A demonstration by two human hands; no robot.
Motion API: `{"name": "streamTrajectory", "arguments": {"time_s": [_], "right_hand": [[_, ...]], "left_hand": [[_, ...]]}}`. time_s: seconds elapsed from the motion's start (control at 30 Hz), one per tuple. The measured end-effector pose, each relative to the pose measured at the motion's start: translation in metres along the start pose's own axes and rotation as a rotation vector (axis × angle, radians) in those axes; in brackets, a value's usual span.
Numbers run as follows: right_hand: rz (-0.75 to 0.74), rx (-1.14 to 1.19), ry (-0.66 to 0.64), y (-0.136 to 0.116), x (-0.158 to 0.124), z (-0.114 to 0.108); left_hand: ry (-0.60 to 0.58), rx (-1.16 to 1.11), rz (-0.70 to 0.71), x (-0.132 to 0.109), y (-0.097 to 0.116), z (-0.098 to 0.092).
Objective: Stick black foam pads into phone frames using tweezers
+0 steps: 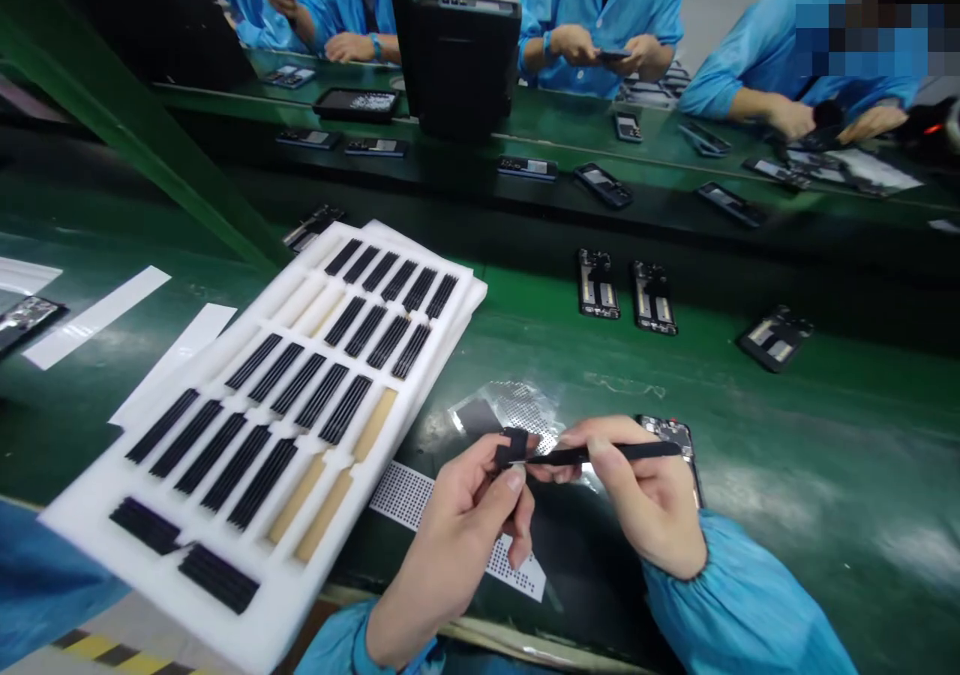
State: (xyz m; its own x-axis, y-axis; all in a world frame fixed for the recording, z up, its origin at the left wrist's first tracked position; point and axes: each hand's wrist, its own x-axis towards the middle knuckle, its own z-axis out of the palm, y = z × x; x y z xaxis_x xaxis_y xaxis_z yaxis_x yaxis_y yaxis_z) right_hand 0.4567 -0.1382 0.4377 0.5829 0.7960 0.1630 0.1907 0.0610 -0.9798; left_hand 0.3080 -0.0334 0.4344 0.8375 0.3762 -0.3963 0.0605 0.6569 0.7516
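My left hand [465, 525] pinches a small black adhesive strip [511, 447] between thumb and fingers. My right hand [645, 490] grips black tweezers [600, 453], whose tips reach the strip. Just beyond my right hand, a phone frame [673, 437] lies partly hidden on the green belt. Under my hands are a perforated white sheet [401, 495] and a silvery mesh sheet [521, 405]. To the left, a white foam tray [281, 595] holds rows of black strips [262, 395] and several tan strips [322, 515].
Open phone frames [598, 283] lie on the green conveyor belt [810, 455]. White paper strips [97, 317] lie far left, and a green beam [127, 125] crosses upper left. Behind a black box [465, 65], co-workers in blue smocks [600, 25] handle phones.
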Motion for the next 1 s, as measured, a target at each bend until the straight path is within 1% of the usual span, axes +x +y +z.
{"name": "streamTrajectory", "arguments": {"time_s": [0.17,0.33,0.5,0.67,0.87,1.0], "right_hand": [[-0.044,-0.079,-0.029,-0.008,-0.008,-0.001],[-0.072,-0.112,0.022,-0.012,-0.021,-0.001],[-0.184,-0.189,0.054,-0.014,-0.032,-0.004],[-0.243,-0.152,0.0,-0.011,-0.04,-0.008],[-0.223,-0.089,-0.089,-0.013,-0.046,-0.012],[-0.242,-0.072,-0.104,-0.014,-0.046,-0.015]], "left_hand": [[-0.053,-0.005,0.037,-0.012,-0.003,0.007],[-0.077,-0.01,0.042,-0.024,-0.003,0.014],[-0.068,-0.032,0.039,-0.034,-0.004,0.022],[-0.057,-0.035,0.039,-0.04,-0.007,0.027],[-0.041,-0.045,0.08,-0.042,-0.015,0.029],[-0.028,-0.015,0.083,-0.045,-0.018,0.03]]}}
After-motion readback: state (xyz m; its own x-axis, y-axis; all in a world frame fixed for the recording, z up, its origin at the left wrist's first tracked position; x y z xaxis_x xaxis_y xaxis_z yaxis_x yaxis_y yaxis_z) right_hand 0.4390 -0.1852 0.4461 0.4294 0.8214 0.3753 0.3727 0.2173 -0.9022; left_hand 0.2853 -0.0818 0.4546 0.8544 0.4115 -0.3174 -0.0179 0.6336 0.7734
